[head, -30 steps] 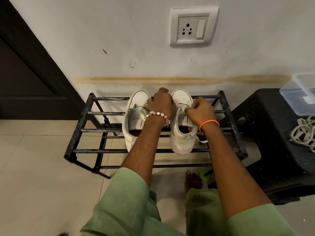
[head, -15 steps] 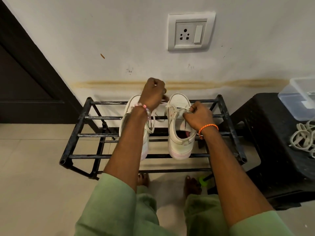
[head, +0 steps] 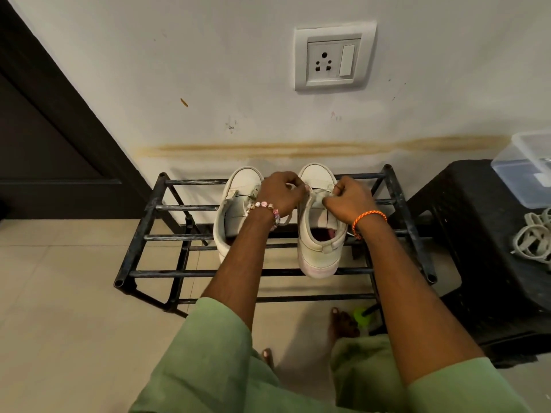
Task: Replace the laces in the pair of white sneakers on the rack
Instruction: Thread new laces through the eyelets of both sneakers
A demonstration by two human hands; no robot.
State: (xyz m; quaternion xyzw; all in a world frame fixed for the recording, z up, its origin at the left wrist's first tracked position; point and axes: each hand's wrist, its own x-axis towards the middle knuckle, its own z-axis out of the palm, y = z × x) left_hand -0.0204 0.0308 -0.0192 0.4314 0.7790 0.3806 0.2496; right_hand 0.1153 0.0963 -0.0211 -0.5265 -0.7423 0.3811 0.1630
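Two white sneakers stand toes-to-wall on a black metal rack (head: 185, 274). The left sneaker (head: 234, 204) is partly hidden by my left forearm. My left hand (head: 278, 193), with a bead bracelet, is curled between the two shoes and pinches the white lace at the right sneaker's (head: 317, 234) front eyelets. My right hand (head: 350, 201), with an orange thread band, grips the right sneaker's eyelet flap and lace. A loop of lace (head: 284, 220) hangs below my left wrist.
A black plastic stool (head: 465, 234) stands right of the rack, carrying a clear lidded box (head: 524, 168) and a pile of white laces (head: 533, 236). The wall with a socket (head: 334, 59) is behind. A dark door (head: 44, 144) is at left. My bare feet are on the tiled floor.
My left hand, raised toward the wall half a second ago pulling the lace, has come back down to the right sneaker's front eyelets. My right hand stayed on that shoe, shifting slightly forward.
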